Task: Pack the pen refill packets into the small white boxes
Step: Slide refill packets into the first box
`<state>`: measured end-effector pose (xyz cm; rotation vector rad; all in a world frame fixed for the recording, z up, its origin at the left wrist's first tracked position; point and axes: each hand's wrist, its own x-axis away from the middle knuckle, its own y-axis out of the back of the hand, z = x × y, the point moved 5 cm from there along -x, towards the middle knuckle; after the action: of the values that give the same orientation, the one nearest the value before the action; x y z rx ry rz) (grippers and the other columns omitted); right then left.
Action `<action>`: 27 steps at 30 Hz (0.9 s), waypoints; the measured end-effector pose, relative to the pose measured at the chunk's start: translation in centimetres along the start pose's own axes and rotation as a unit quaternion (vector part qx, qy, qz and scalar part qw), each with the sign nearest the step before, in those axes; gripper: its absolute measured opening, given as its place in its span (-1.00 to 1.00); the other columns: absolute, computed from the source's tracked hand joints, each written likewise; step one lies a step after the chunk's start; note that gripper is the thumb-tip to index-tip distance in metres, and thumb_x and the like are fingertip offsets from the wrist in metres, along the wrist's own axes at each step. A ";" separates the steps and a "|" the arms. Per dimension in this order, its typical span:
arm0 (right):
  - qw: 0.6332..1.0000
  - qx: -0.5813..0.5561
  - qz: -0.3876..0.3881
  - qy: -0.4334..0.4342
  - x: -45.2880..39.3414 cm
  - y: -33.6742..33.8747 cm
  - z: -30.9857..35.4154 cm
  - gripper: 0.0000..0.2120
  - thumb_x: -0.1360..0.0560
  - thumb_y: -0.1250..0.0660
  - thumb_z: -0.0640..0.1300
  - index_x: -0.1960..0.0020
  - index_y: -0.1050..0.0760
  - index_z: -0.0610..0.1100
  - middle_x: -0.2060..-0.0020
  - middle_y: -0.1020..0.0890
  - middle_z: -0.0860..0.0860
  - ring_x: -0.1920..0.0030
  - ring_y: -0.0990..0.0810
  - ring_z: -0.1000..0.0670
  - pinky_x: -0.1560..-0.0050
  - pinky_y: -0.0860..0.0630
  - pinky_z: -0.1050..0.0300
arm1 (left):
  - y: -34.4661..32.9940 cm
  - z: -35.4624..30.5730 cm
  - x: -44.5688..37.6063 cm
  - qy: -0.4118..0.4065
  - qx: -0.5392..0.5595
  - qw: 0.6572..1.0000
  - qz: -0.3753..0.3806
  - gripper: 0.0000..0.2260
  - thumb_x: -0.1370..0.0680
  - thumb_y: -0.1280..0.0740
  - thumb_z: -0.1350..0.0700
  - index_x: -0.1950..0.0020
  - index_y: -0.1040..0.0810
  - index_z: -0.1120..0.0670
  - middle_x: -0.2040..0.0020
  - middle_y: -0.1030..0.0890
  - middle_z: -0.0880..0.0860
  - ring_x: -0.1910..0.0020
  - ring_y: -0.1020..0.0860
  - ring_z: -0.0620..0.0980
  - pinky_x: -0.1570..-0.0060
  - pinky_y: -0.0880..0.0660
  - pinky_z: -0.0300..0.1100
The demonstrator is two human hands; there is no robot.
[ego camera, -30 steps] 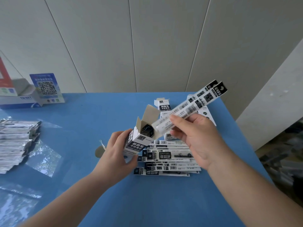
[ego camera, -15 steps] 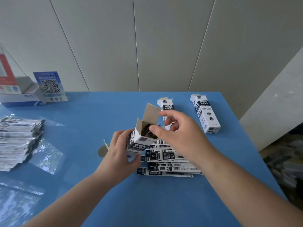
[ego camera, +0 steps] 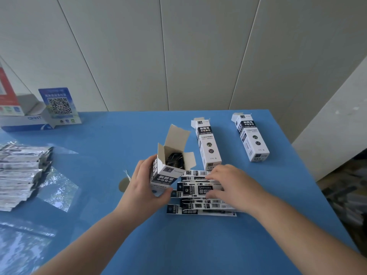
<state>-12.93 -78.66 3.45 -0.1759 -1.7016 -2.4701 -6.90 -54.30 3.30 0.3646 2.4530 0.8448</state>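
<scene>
Fingers (ego camera: 149, 171) of my left hand (ego camera: 144, 187) curl round the open white box (ego camera: 168, 171), thumb low on its front near the base, holding it upright just above the blue tabletop (ego camera: 123, 145). Its top flaps stand open, and dark packet ends show inside the mouth. Over on the other side, my right hand (ego camera: 232, 185) lies palm down on the loose pile of pen refill packets (ego camera: 198, 197), which sits on the tabletop just right of the box. Those fingers are bent, tips pressing on the top packets; whether they actually pinch one I cannot tell.

Beyond the pile lie two more white boxes, flat on the tabletop: the nearer box (ego camera: 206, 143) just behind my right hand, the farther box (ego camera: 251, 137) well off to the right near the edge. At the left edge sits a stack of silvery packets (ego camera: 21, 171) with clear plastic wrap (ego camera: 59, 191) beside it. A QR code sign (ego camera: 59, 106) and a blue-and-white carton (ego camera: 25, 122) stand at the far left against the wall (ego camera: 178, 52). A small round sticker (ego camera: 123, 184) lies by my left wrist.
</scene>
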 end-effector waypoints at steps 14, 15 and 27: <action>1.000 0.011 -0.005 0.001 -0.4 0.5 0.6 -0.88 -0.51 -0.41 0.05 0.07 -0.48 0.11 0.07 -0.53 0.16 0.02 -0.51 0.03 0.13 -0.38 0.12 | 0.0 -0.3 -0.2 -0.013 0.006 1.000 0.015 -0.39 -0.36 -0.54 0.23 -0.23 -0.31 -0.16 -0.08 -0.36 -0.40 -0.04 -0.44 -0.35 0.01 -0.29 -0.58; 1.000 0.008 -0.010 -0.001 -0.3 0.8 0.7 -0.89 -0.52 -0.39 0.04 0.09 -0.46 0.10 0.09 -0.55 0.15 0.05 -0.53 0.02 0.15 -0.40 0.11 | 0.1 -0.2 -0.1 -0.010 0.006 1.000 0.016 -0.41 -0.37 -0.54 0.23 -0.21 -0.30 -0.15 -0.07 -0.35 -0.40 -0.03 -0.44 -0.34 0.02 -0.29 -0.57; 0.996 -0.058 0.009 -0.070 -0.8 2.4 -0.2 -0.62 -0.54 -0.37 0.14 0.39 -0.46 0.03 0.51 -0.46 0.07 0.47 -0.35 0.05 0.43 -0.25 0.14 | -0.1 0.2 -0.1 0.010 0.000 1.000 0.017 -0.49 -0.40 -0.53 0.18 -0.25 -0.37 0.02 -0.07 -0.36 -0.38 -0.05 -0.43 -0.34 0.03 -0.29 -0.57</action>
<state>-11.71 -79.61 5.43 -0.3843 -1.5982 -2.6000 -6.75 -54.32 3.18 0.4012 2.4717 0.8672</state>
